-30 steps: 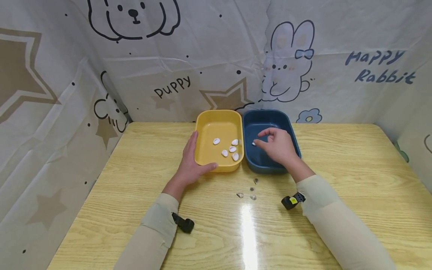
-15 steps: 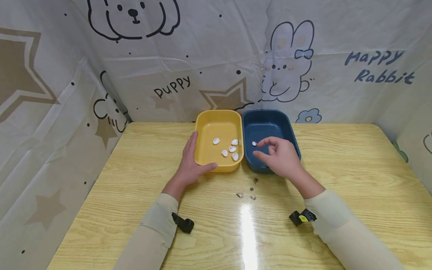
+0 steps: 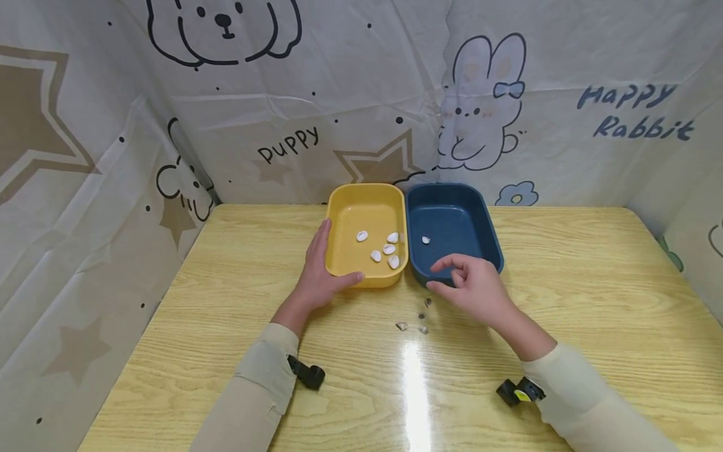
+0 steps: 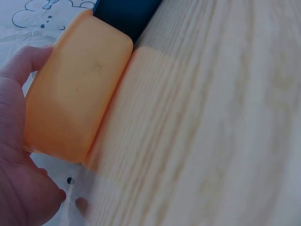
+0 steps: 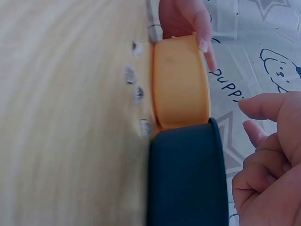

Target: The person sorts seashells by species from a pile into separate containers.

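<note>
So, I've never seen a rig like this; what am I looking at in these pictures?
There's no machine here: the left grip and right grip are a person's bare hands. The wide pictures come from a head-worn camera; the closer two from wrist cameras.

On the wooden table, a yellow bin and a blue bin stand side by side. White shells lie in the yellow bin, one small shell in the blue, and four patterned shells on the table in front.

The left grip rests against the yellow bin's near left corner; the right grip hangs by the blue bin's near edge, holding nothing.
</note>
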Tool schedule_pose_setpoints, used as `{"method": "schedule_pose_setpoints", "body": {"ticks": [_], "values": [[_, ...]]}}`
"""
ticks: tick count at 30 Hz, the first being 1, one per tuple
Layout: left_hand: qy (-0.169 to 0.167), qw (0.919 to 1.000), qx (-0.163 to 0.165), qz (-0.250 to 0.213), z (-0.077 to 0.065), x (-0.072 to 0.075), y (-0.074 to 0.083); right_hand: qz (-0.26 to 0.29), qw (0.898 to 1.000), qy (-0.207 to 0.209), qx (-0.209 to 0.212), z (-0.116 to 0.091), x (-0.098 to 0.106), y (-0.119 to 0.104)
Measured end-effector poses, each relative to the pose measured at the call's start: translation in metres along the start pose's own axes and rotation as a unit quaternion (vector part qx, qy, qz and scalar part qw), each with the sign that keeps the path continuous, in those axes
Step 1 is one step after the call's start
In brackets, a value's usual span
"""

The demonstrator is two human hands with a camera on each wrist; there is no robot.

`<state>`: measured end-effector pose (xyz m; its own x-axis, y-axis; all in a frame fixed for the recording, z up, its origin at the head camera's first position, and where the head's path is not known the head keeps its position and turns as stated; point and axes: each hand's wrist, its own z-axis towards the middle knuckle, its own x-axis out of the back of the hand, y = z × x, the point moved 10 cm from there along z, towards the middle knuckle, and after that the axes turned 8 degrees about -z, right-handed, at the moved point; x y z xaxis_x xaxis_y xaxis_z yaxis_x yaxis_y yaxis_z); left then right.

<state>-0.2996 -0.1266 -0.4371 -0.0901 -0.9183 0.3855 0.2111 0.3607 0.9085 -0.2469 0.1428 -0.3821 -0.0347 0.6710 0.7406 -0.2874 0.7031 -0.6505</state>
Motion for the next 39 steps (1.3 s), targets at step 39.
{"method": "schedule_pose_setpoints", "body": {"ticks": [39], "values": [[-0.001, 0.9999, 0.017, -0.003, -0.001, 0.000, 0.000, -0.056, 0.995, -0.081, 0.015, -0.023, -0.051, 0.032]]}}
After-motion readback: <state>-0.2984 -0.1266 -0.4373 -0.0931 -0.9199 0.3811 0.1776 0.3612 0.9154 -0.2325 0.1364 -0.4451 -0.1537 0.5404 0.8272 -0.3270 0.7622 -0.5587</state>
